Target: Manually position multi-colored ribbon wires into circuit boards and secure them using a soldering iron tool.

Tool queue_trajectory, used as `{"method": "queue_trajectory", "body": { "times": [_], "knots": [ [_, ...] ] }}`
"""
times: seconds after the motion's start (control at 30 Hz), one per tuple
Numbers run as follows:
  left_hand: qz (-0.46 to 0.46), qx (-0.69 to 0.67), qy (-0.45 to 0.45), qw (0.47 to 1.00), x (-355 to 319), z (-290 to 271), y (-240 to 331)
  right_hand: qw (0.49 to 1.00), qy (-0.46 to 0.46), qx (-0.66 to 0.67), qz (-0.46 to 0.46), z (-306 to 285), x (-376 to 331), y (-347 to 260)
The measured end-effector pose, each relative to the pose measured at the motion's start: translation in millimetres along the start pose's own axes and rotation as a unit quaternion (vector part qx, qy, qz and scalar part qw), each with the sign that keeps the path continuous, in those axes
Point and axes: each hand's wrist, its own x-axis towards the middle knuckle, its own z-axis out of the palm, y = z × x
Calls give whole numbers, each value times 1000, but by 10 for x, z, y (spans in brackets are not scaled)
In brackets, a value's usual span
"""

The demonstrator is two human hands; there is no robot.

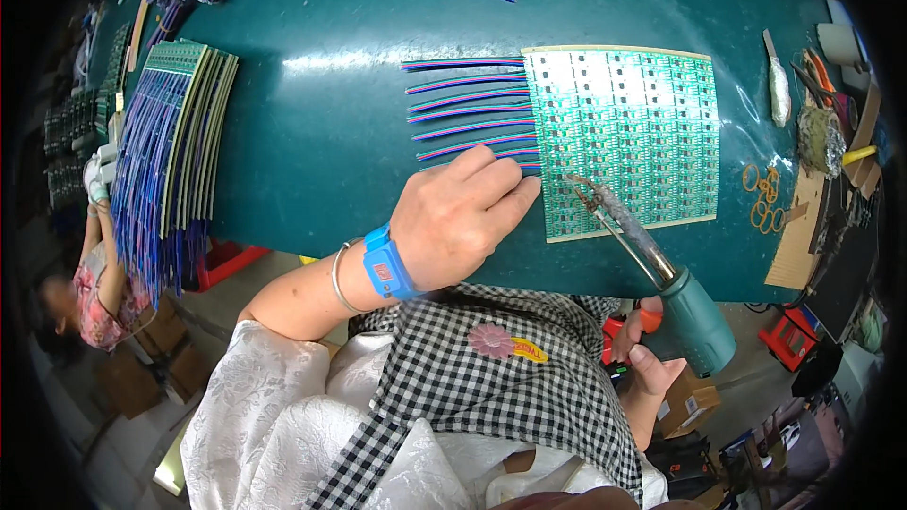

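Two hands are at work on the green worktop (321,132): your left hand (463,217) lies flat with fingers together, pressing the lowest striped wires (468,113) just where they meet the left edge of the green board (624,132). Your right hand (652,359) is wrapped around the teal handle of the soldering gun (661,274), whose crusted tip rests on the board near its lower edge, just beside your left fingertips (524,191).

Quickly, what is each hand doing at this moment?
Left hand: open, flat, pressing the wires beside the green board.
Right hand: closed around the soldering iron.
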Motion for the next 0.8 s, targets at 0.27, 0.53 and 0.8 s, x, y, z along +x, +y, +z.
{"method": "queue_trajectory", "body": {
  "times": [0.27,0.53,0.8],
  "knots": [
    [-2,7,-15,1000,9,-62,4,994,-25,70,-74,-33,75,-33],
    [-5,3,-25,1000,105,-167,38,927,66,96,-357,-510,357,-622],
    [-8,71,-79,994,291,-481,155,898,279,5,-341,-931,1014,-1016]
  ]
}}
